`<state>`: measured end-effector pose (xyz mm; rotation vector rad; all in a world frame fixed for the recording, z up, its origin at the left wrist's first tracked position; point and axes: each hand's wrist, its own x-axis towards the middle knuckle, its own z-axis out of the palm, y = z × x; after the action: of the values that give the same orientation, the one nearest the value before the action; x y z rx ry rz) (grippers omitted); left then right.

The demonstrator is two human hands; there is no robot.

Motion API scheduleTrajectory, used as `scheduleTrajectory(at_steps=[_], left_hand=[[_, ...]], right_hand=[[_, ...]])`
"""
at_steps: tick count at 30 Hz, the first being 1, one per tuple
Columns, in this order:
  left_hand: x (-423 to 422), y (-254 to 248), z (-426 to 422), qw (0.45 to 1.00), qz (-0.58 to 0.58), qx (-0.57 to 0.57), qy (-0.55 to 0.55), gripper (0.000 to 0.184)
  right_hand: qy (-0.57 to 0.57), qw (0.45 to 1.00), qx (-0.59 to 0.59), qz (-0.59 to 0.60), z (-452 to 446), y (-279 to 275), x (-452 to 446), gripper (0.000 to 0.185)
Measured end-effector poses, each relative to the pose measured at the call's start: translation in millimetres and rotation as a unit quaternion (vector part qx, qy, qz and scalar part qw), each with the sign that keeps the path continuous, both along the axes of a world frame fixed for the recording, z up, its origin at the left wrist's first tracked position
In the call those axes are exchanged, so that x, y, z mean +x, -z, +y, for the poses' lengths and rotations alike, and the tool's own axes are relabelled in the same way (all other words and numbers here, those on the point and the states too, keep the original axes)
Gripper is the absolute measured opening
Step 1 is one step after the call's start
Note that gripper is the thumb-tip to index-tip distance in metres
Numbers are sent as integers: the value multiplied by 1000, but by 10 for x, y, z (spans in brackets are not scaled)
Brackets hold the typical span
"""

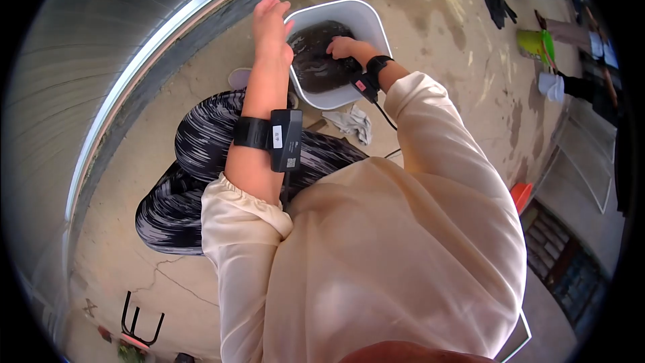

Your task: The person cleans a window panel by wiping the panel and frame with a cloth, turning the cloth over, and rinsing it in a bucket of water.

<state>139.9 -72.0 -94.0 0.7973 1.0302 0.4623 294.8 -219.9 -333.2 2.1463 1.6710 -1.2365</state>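
A white rectangular tub (373,21) stands on the concrete floor, holding dark, murky water (316,67). My left hand (270,23) is raised beside the tub's left rim, its fingers apart and nothing in them. Over the water inside the tub is my right hand (341,48), its fingers bent downward near something dark. What those fingers hold, if anything, cannot be made out. Black straps with small boxes are on both my arms. A crumpled grey cloth (352,123) lies on the floor just below the tub.
A corrugated wall (80,47) curves along the left. Black gloves (496,1), a green container (535,43), a white bucket (551,86) and an orange basin (521,196) are at the right. Black metal legs (138,323) show at the lower left.
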Motion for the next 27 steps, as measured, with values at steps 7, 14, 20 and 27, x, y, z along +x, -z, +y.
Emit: scheduleTrajectory(at_steps=[7,14,20,27], left_hand=[[-31,-37,34,1000,-22,-1,5,41],[-47,-45,27,1000,-29,-1,-5,39],[-66,-2,56,999,-39,-8,-23,35],[-58,-63,72,999,-38,-12,-23,34]], right_hand=[[118,984,-78,111,-32,-222,-52,31],[134,968,-76,197,-144,-500,-27,45],[234,950,52,200,23,-721,62,33],[270,950,50,147,-6,-554,102,28]])
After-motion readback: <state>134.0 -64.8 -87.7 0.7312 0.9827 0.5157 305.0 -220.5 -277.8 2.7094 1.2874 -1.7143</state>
